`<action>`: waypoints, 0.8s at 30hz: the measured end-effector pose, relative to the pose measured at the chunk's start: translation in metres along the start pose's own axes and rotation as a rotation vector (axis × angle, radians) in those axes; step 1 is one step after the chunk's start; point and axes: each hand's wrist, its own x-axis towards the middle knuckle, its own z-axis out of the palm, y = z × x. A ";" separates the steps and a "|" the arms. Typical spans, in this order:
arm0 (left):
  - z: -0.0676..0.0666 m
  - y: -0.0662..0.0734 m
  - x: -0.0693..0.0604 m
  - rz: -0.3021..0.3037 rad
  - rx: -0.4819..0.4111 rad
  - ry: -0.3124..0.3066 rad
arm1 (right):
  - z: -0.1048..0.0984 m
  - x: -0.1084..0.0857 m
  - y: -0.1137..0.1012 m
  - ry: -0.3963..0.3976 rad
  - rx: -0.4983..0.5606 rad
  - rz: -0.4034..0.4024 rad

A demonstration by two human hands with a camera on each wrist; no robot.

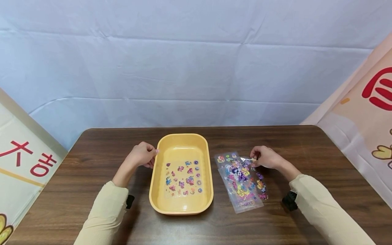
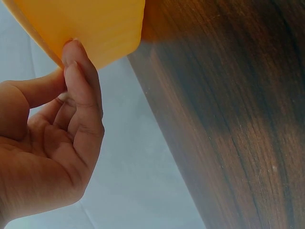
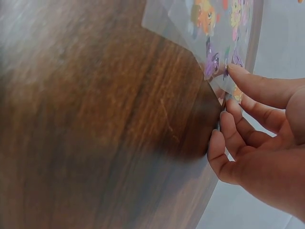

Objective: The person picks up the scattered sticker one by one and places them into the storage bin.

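Note:
A yellow tray (image 1: pixel 182 207) stands on the table with a clear sticker sheet (image 1: pixel 180 178) lying flat inside. My left hand (image 1: pixel 142 155) pinches the tray's left rim between thumb and fingers; the left wrist view shows the hand (image 2: pixel 66 129) at the edge of the tray (image 2: pixel 109 28). Right of the tray, several transparent sticker sheets (image 1: pixel 240 183) overlap. My right hand (image 1: pixel 267 157) pinches the upper right edge of a top sheet. In the right wrist view, thumb and index of the hand (image 3: pixel 267 124) hold a corner of the sheet (image 3: pixel 217 43), which is raised at that edge.
The brown wooden table (image 1: pixel 101 160) extends around the tray and sheets. A pale cloth (image 1: pixel 183 68) hangs behind its far edge. Printed panels with red characters stand at the left (image 1: pixel 27 163) and right (image 1: pixel 367 119).

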 end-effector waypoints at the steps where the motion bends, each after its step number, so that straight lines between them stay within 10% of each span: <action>1: 0.000 0.000 0.000 -0.002 -0.001 0.000 | 0.000 0.000 0.000 -0.002 0.008 -0.001; 24: 0.000 -0.001 -0.001 0.012 -0.001 0.001 | 0.001 -0.001 -0.003 -0.012 0.077 0.011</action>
